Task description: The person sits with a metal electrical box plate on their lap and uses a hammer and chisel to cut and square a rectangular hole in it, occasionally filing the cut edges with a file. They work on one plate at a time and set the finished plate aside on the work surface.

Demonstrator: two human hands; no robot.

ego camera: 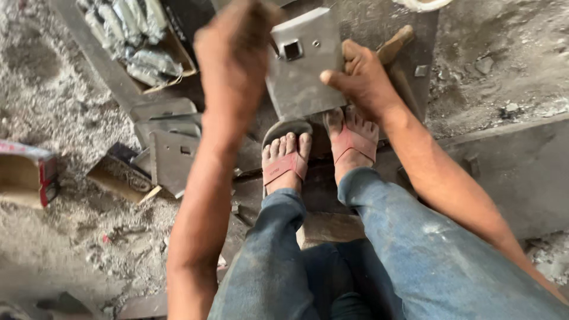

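Top middle of the frame, the person is gripping the plate with both hands. Right hand is clamping its right edge, thumb on top. Left hand is covering the left edge, fingers curled, grip hidden. Plate's standing just above the feet.

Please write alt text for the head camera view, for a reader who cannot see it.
Both hands, left hand and right hand, hold a grey metal plate with a square hole above two sandalled feet. More plates lie left.
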